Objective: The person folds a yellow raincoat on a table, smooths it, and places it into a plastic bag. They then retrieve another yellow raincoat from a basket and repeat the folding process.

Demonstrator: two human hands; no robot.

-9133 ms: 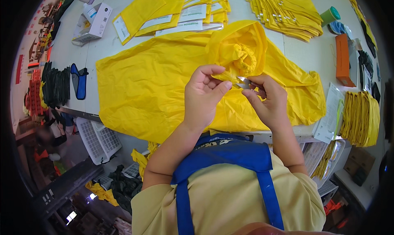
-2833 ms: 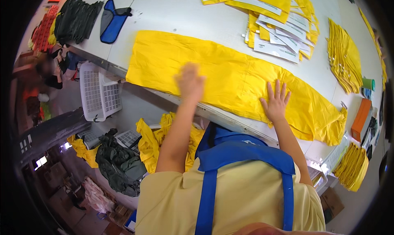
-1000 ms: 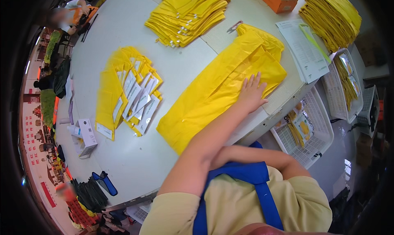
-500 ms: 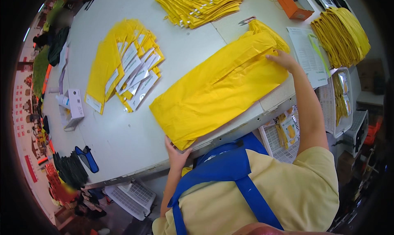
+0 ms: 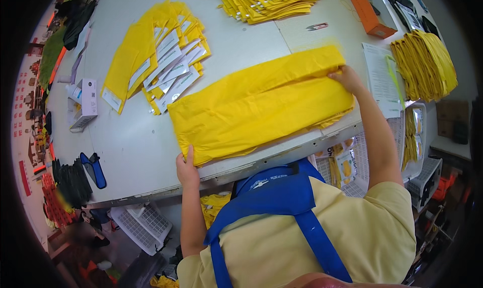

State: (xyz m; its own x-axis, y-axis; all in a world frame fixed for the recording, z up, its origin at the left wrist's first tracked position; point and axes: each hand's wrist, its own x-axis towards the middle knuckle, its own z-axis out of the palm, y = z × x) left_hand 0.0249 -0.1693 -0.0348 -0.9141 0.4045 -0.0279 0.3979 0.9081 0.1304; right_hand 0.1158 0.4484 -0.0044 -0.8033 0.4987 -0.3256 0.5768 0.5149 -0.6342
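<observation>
Left hand (image 5: 188, 170): thumb laid over the near-left corner; whether it is pinched cannot be told.
Folded yellow fabric (image 5: 261, 106): stretched between both hands on the table (image 5: 133, 147), long axis slanted toward far right.
Right hand (image 5: 348, 80): right end gripped, thumb uppermost.

Fingers of the left grip (image 5: 188, 170) were hidden beneath the long folded bundle of yellow fabric (image 5: 261, 106), as were some of the right grip (image 5: 349, 81); the bundle's far right corner was blurred. The upper edge cut off the far stack of yellow fabric pieces (image 5: 271, 3). The rectangular white paper sheet (image 5: 381, 84) at right bore print too small to read.
</observation>
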